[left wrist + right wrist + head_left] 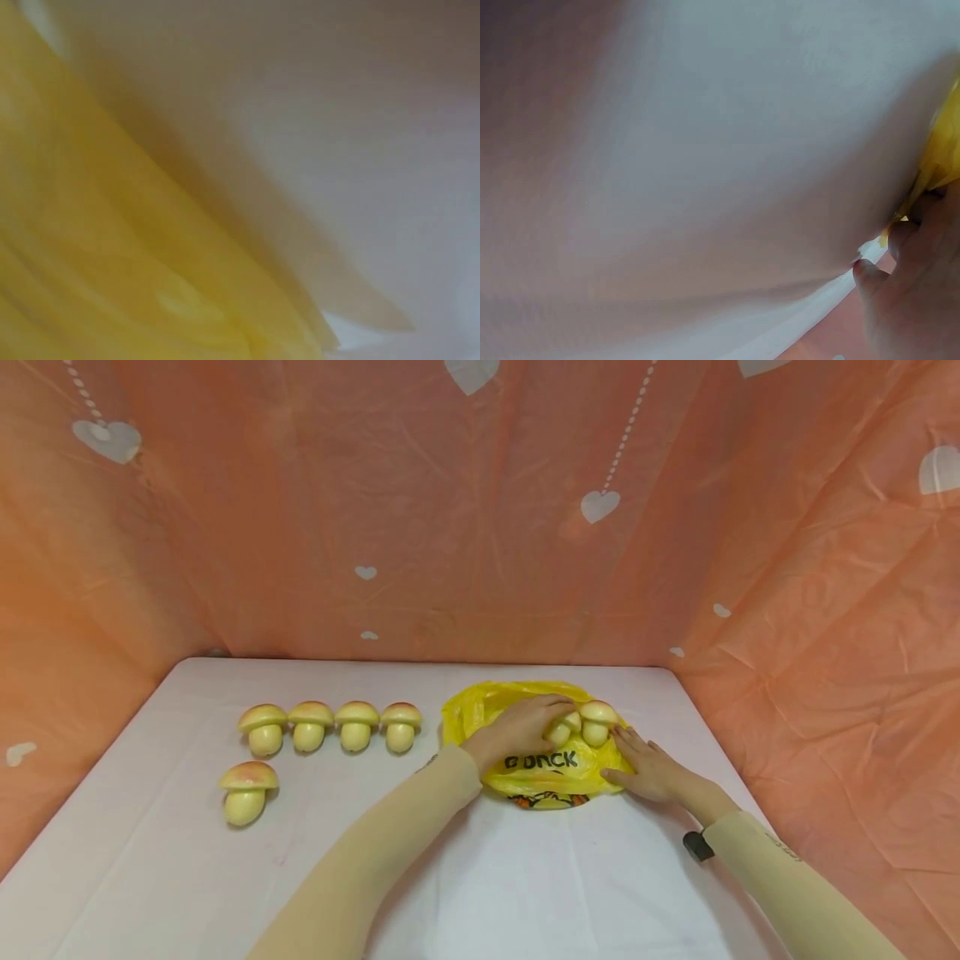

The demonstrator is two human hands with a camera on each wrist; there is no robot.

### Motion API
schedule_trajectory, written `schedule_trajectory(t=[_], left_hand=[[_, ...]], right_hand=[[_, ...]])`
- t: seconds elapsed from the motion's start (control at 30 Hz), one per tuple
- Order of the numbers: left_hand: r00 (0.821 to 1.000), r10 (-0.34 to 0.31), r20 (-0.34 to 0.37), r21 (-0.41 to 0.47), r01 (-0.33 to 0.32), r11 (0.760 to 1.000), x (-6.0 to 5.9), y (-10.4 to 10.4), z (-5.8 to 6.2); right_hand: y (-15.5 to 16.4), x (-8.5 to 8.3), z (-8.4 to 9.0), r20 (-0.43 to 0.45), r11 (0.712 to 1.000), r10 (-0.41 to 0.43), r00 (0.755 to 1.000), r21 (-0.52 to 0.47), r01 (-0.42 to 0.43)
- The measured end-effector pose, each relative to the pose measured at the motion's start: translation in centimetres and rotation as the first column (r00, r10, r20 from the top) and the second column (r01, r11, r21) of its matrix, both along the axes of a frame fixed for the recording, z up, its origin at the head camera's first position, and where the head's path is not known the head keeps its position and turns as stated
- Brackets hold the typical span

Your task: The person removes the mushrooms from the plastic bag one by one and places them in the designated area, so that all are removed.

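Right grip (651, 767): fingers straight and flat, pressing the near right edge of the yellow bag (536, 772) onto the counter (480, 877).
Left grip (522, 725): fingers curled round a mushroom (564, 727), apparently lying tilted on the bag, stem toward the person.
Beside it: a second mushroom (597, 720), upright, just right of the left grip.
Far left: five mushrooms (330, 725), well apart from both grips.
Wrist views: blurred, too close to confirm.

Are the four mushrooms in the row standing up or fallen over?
Standing up. Each of the four mushrooms rests on its stem with the cap on top, side by side on the white table.
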State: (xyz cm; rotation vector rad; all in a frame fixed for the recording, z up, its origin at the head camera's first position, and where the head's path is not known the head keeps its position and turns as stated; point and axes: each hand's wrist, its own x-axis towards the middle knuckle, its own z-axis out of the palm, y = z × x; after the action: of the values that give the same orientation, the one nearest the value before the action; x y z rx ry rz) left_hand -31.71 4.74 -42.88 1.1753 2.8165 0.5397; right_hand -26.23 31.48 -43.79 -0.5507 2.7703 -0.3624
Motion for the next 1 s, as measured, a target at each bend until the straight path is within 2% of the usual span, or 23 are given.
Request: schedule_trajectory(t=[0.17,0.43,0.6,0.8,1.0], left_hand=[[1.0,0.007,-0.005,0.004,-0.007,1.0,0.1,-0.1,0.1],[0.999,0.022,0.028,0.048,-0.023,0.999,0.8,-0.4,0.8],[0.999,0.033,0.026,0.106,-0.035,0.994,1.2,-1.0,1.3],[0.999,0.032,0.017,0.177,-0.034,0.984,1.9,-1.7,2.7],[0.999,0.044,-0.008,0.272,-0.04,0.961,2.7,-2.7,3.6]], right_hand=[[0.1,-0.1,-0.2,-0.007,1.0,0.005,1.0,0.002,-0.005],[0.1,0.1,-0.4,-0.009,1.0,0.009,1.0,-0.012,-0.009],[-0.1,0.3,-0.3,-0.015,1.0,0.013,1.0,-0.02,-0.013],[0.0,0.2,-0.1,-0.02,1.0,0.015,1.0,-0.003,-0.015],[0.0,0.2,0.1,-0.017,1.0,0.015,1.0,-0.01,-0.015]])
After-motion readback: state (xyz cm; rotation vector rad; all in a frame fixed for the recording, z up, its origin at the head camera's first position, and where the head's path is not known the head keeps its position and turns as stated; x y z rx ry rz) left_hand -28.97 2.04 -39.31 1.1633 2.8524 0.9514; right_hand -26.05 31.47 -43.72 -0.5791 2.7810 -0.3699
